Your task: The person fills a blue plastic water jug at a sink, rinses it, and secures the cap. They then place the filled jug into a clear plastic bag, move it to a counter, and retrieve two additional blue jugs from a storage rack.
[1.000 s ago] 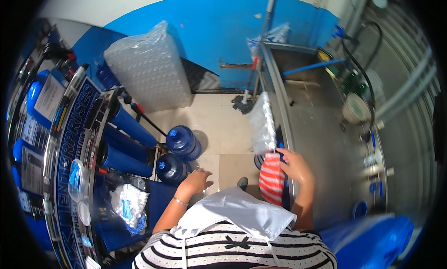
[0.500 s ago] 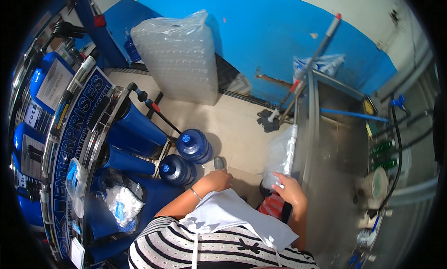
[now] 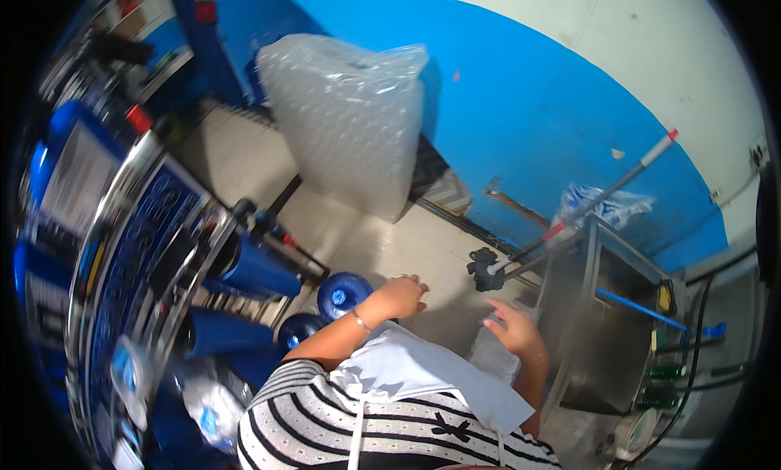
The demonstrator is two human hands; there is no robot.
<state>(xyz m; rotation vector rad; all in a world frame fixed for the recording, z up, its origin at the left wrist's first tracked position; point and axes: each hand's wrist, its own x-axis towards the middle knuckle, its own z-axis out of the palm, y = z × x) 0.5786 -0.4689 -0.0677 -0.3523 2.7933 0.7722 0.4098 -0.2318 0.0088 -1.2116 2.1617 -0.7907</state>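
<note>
My left hand (image 3: 400, 296) hangs above the floor beside two blue water jugs (image 3: 340, 295), fingers loosely curved and apart, with nothing visible in them. My right hand (image 3: 511, 327) is open, fingers parted, just in front of a pale clear plastic item (image 3: 495, 354) beside the steel sink unit (image 3: 569, 340); whether it touches that item I cannot tell. A white apron (image 3: 415, 368) lies over my striped top and hides what is below.
A bubble-wrapped bundle (image 3: 342, 120) leans at the blue wall (image 3: 537, 104). Long-handled mops (image 3: 602, 189) lean by the sink, near a blue-and-white bag (image 3: 606, 205). A rack of blue filter cylinders (image 3: 260, 266) stands at my left. A hose (image 3: 698, 348) hangs at the right.
The view has tilted up toward the wall, so the sink sits lower and farther right. My right hand has moved up off the red-striped item, which is now hidden. My left hand is higher in view.
</note>
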